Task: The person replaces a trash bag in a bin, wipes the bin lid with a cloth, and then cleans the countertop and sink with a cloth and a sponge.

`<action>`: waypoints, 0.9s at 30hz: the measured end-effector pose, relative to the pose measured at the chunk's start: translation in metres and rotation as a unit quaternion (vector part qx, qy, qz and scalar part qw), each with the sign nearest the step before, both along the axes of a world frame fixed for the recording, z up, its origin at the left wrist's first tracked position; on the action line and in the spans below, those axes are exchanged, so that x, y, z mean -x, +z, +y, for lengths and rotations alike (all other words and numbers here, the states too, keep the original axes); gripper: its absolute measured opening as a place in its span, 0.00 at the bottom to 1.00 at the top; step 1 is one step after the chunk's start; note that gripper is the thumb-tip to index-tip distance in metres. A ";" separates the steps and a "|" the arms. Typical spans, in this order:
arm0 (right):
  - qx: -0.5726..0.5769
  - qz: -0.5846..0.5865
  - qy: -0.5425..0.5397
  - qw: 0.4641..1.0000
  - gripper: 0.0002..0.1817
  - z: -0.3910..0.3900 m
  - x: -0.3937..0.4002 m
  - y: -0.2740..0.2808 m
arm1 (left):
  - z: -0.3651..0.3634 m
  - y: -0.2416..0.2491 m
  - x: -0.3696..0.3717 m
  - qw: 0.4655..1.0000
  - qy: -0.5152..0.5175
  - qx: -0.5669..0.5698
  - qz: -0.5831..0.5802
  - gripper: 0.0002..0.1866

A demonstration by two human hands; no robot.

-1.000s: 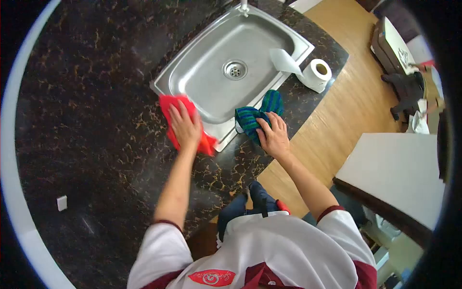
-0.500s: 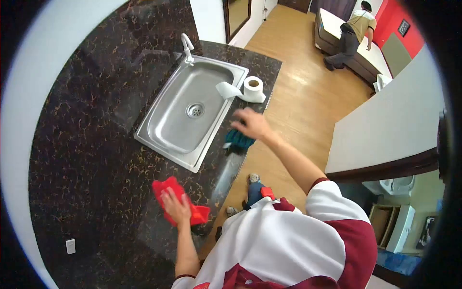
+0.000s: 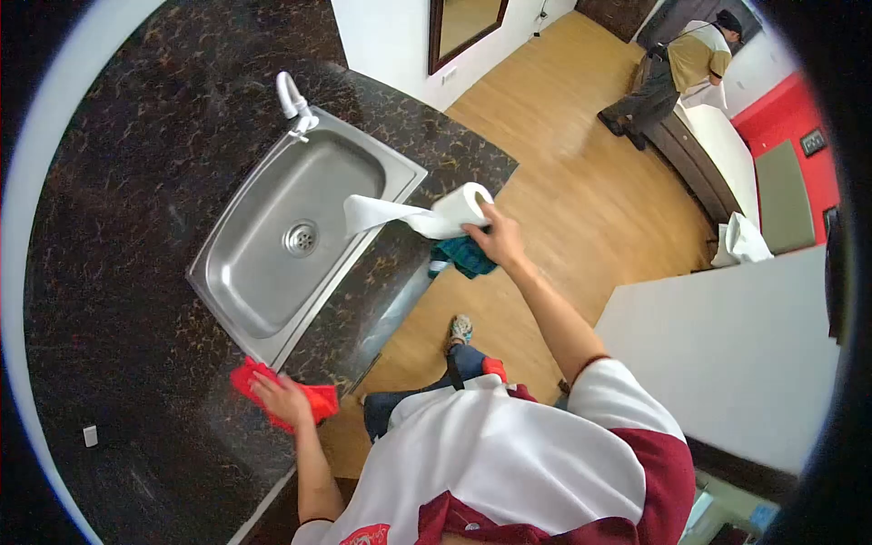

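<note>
My left hand (image 3: 283, 401) holds a red cloth (image 3: 320, 400) down against the dark marbled counter (image 3: 173, 363), by the sink's near corner. Its fingers lie over the cloth, which bunches out on both sides. In my right hand (image 3: 500, 238) is a white paper roll (image 3: 459, 205), tilted on its side, thumb and fingers at its end. A loose strip of paper (image 3: 372, 213) trails from the roll over the rim of the steel sink (image 3: 263, 313). Below the roll, a dark green cloth (image 3: 468, 259) lies at the counter's edge, partly hidden by my right hand.
A white faucet (image 3: 292, 104) stands at the sink's far corner. Past the counter's edge runs a wooden floor (image 3: 545, 163). Another person (image 3: 686, 68) bends beside a bed (image 3: 727, 145) at the back right. A white partition (image 3: 718, 354) stands to my right.
My right hand has taken hold of the paper roll and lifted and tilted it from upright. My left hand has moved the red cloth to the sink's near corner. The view has shifted.
</note>
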State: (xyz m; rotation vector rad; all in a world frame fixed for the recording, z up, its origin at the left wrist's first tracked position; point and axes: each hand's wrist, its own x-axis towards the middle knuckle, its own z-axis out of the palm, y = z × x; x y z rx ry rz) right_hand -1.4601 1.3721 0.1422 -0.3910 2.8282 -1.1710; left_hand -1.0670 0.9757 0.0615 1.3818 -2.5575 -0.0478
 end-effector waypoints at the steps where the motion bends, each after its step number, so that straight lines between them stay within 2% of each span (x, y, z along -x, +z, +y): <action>1: 0.050 0.034 -0.028 0.998 0.36 0.029 0.010 -0.015 | 0.028 0.000 0.034 1.000 -0.027 0.008 0.009 0.38; 2: 0.145 0.029 -0.060 0.987 0.35 0.062 0.015 -0.032 | 0.057 0.008 0.068 0.993 -0.114 0.004 -0.006 0.39; 3: 0.141 -0.025 -0.113 0.983 0.34 0.094 0.009 -0.022 | 0.086 0.019 0.104 0.979 -0.201 0.000 -0.020 0.40; 4: 0.178 -0.047 -0.172 0.968 0.31 0.133 0.006 -0.047 | 0.113 0.027 0.141 0.963 -0.268 -0.033 -0.021 0.40; 5: 0.240 -0.048 -0.177 0.953 0.30 0.160 -0.004 -0.039 | 0.137 0.032 0.181 0.940 -0.334 -0.065 -0.019 0.40; 6: 0.236 -0.042 -0.249 0.938 0.25 0.190 -0.018 -0.056 | 0.159 0.039 0.222 0.930 -0.359 -0.075 -0.020 0.40; 7: 0.229 -0.047 -0.286 0.929 0.24 0.219 -0.038 -0.069 | 0.176 0.042 0.260 0.919 -0.384 -0.084 -0.020 0.40; 9: 0.185 -0.089 -0.339 0.918 0.22 0.281 -0.091 -0.105 | 0.193 0.037 0.338 0.882 -0.463 -0.087 0.002 0.40; 11: 0.139 -0.143 -0.386 0.901 0.20 0.304 -0.152 -0.089 | 0.210 0.032 0.418 0.828 -0.556 -0.057 0.046 0.38; 13: 0.004 -0.123 -0.392 0.912 0.21 0.337 -0.224 -0.110 | 0.231 0.023 0.494 0.817 -0.573 -0.027 0.067 0.36; 15: -0.049 -0.188 -0.435 0.879 0.23 0.328 -0.278 -0.072 | 0.261 0.013 0.567 0.830 -0.548 -0.006 0.103 0.34; 17: -0.002 -0.190 -0.458 0.869 0.24 0.325 -0.326 -0.061 | 0.309 -0.005 0.584 0.804 -0.587 0.008 0.096 0.33; 18: -0.037 -0.217 -0.475 0.852 0.24 0.319 -0.347 -0.053 | 0.332 -0.006 0.588 0.794 -0.600 0.015 0.093 0.33; 19: -0.066 -0.242 -0.489 0.835 0.24 0.313 -0.365 -0.049 | 0.350 0.002 0.570 0.770 -0.634 -0.030 0.060 0.32; 20: -0.076 -0.254 -0.496 0.827 0.25 0.313 -0.385 -0.055 | 0.359 -0.015 0.557 0.732 -0.679 -0.016 0.058 0.31; 21: -0.086 -0.270 -0.496 0.821 0.25 0.314 -0.407 -0.064 | 0.350 -0.001 0.542 0.685 -0.724 -0.064 0.043 0.30; 22: -0.092 -0.272 -0.497 0.819 0.25 0.312 -0.425 -0.073 | 0.340 0.000 0.542 0.675 -0.735 -0.062 0.038 0.31; 25: -0.142 -0.341 -0.481 0.795 0.27 0.321 -0.443 -0.089 | 0.290 0.009 0.571 0.668 -0.738 -0.076 0.048 0.31; 27: -0.142 -0.322 -0.480 0.803 0.27 0.320 -0.429 -0.086 | 0.243 0.015 0.603 0.747 -0.664 -0.040 0.025 0.31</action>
